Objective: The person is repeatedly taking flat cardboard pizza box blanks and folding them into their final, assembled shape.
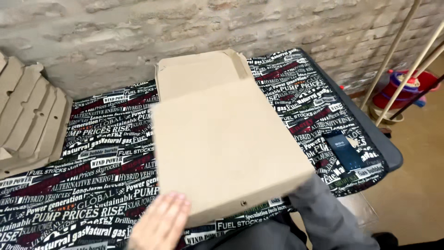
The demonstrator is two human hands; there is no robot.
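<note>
A flat brown cardboard box [222,139] lies in the middle of the table, its open flap [199,74] pointing toward the brick wall. My left hand [162,222] rests flat, fingers together, at the box's near left corner, touching its front edge. My right hand is hidden under or behind the box's near right corner; only its grey sleeve [323,213] shows. Whether that hand grips the box cannot be made out.
A black cloth with printed lettering [92,153] covers the table. A stack of flat unfolded cardboard blanks [27,115] lies at the left. A dark phone [344,150] rests near the right table edge. Poles and a red bucket [402,88] stand on the floor at right.
</note>
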